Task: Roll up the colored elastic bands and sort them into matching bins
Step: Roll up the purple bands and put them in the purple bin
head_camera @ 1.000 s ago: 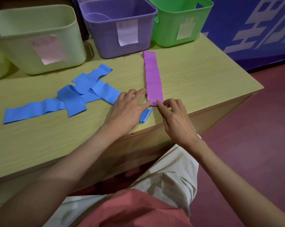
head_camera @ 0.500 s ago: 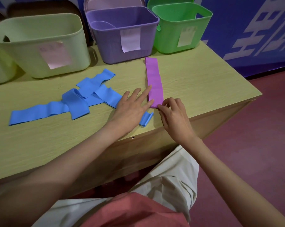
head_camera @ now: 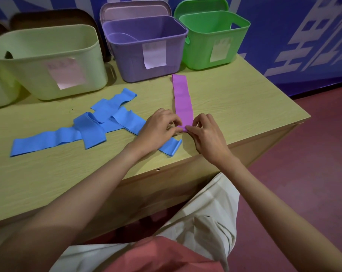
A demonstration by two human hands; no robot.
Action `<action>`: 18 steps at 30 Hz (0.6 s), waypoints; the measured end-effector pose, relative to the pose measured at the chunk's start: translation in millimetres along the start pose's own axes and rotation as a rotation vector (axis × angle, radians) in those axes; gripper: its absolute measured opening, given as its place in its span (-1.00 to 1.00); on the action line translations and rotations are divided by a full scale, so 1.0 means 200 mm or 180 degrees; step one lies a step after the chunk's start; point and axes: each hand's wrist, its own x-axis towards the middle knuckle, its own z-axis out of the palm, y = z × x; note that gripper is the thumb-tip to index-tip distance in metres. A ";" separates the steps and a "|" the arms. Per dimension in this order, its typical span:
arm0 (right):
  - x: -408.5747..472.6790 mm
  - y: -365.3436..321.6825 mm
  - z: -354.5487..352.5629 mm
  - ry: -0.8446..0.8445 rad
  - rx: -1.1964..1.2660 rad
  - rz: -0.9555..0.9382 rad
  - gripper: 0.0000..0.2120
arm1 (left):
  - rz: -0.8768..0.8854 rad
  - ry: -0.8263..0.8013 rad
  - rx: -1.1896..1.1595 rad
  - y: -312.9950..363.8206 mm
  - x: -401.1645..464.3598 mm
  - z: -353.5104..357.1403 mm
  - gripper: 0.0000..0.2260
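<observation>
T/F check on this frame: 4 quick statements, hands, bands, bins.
1. Both hands, left hand and right hand, pinch the near end of the purple band. True.
2. The purple band is fully rolled. False: most of it lies flat on the table.
3. The blue bands sit in the green bin. False: they lie on the table.
4. The purple bin stands between the pale green bin and the green bin. True.

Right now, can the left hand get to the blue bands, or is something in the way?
Probably yes. The left hand pinches the near end of the purple band and already lies over one of the blue bands. Nothing stands between them, but it would first have to let go of the purple band.
</observation>
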 end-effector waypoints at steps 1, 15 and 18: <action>0.00 0.00 0.00 0.0006 -0.0015 -0.0016 -0.92 | 0.0013 -0.0085 -0.0007 -0.01 0.01 0.01 -0.88; 0.02 -0.03 -0.01 -0.0012 0.0874 0.0469 -0.86 | -0.0205 -0.0327 0.0114 0.02 0.04 -0.02 -0.87; 0.08 -0.06 -0.05 0.0136 0.1100 0.0517 -0.86 | -0.0365 -0.0316 -0.0108 0.03 0.04 -0.09 -0.88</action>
